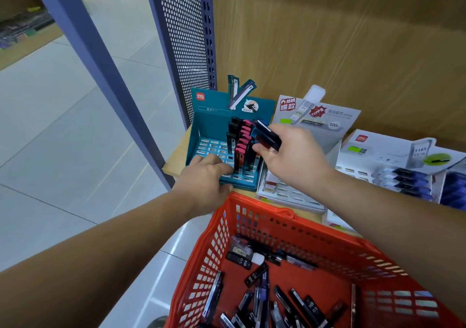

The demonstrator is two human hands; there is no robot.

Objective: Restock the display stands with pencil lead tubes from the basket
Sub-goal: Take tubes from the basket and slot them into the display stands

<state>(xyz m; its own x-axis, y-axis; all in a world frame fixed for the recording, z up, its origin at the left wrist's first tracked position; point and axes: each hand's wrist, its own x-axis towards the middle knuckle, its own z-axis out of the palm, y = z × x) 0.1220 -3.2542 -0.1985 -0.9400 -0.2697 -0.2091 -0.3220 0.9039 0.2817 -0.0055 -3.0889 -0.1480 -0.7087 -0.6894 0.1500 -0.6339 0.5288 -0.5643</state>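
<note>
Gripping dark lead tubes between thumb and fingers of right hand, just above teal stand, left hand laid flat on its slots.

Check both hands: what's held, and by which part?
Right hand grips a few dark lead tubes near their lower ends. Left hand rests on the teal stand, holding nothing.

Place: this was a stationery shop aisle, no doubt about it.
Racking: a wood-grain back panel stood beside a perforated blue upright, slotted for brackets.
Displays: branded cardboard stands sat side by side, a teal stand and white stands, splashed with promo print.
Basket: a red shopping basket carried loose lead tubes marked HB 0.5.
Floor: glossy pale tiles ran off to another stocked shelf.
</note>
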